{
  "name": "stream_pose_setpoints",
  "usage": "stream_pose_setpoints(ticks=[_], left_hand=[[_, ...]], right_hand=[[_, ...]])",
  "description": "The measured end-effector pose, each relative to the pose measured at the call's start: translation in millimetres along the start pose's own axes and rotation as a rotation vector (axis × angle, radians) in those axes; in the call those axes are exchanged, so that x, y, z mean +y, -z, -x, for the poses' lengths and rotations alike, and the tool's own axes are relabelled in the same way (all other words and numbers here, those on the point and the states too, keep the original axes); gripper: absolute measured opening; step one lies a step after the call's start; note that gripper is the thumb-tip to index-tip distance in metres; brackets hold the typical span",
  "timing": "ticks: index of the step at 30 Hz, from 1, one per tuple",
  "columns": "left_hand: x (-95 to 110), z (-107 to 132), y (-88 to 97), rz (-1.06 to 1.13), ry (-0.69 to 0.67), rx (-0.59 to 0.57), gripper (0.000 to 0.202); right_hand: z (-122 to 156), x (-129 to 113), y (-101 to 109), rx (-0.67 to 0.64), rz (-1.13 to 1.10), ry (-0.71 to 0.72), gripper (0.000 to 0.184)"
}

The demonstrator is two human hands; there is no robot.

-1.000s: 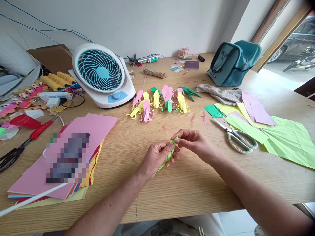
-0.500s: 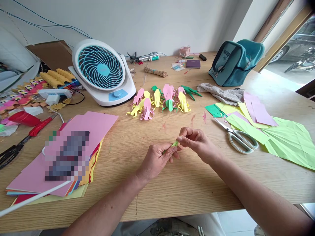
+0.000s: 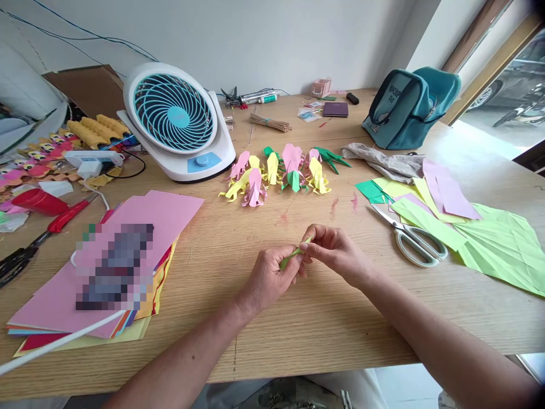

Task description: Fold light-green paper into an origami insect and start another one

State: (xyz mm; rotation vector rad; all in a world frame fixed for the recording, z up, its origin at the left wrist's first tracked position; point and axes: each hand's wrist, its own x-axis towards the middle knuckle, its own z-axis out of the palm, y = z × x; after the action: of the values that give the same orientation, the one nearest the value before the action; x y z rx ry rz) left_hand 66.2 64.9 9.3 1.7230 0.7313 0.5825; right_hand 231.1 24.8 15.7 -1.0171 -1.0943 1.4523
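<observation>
My left hand (image 3: pixel 269 278) and my right hand (image 3: pixel 336 251) meet above the middle of the wooden table (image 3: pixel 323 318). Between them is a narrow folded strip of light green paper (image 3: pixel 292 255). The left hand's fingers are curled round its lower part; the right hand pinches its upper tip. Most of the strip is hidden inside the left hand. Beyond the hands lies a cluster of folded paper figures (image 3: pixel 281 173) in pink, yellow and green.
Scissors (image 3: pixel 411 238) and loose green, yellow and pink sheets (image 3: pixel 489 238) lie to the right. A stack of coloured paper (image 3: pixel 106 267) sits left. A desk fan (image 3: pixel 176 122), a teal bag (image 3: pixel 406 108), a grey cloth (image 3: pixel 383 162) and red-handled scissors (image 3: pixel 40 238) stand around.
The green strip has been folded in tighter; less of it shows below the left hand. Both hands stay together at the same spot, the right fingers shifting slightly on the tip.
</observation>
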Motion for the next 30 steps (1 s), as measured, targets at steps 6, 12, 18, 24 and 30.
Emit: stream_pose_setpoints(ticks=[6,12,18,24,30], left_hand=[[-3,0,1.6,-0.050,-0.026,-0.012,0.034],[-5,0,1.1,-0.026,0.003,-0.030,0.036],[-8,0,0.6,0.028,0.035,-0.053,0.039],[-7,0,0.7,0.136,0.088,-0.092,0.037],[-8,-1,0.8,0.205,0.124,-0.086,0.038]], right_hand=[[-3,0,6,0.128,0.010,-0.070,0.040],[-3,-4,12,0.168,0.012,-0.131,0.040],[0,-4,12,0.149,-0.031,-0.116,0.041],[-1,-4,12,0.174,-0.069,-0.134,0.043],[-1,-6,10,0.204,0.059,-0.061,0.044]])
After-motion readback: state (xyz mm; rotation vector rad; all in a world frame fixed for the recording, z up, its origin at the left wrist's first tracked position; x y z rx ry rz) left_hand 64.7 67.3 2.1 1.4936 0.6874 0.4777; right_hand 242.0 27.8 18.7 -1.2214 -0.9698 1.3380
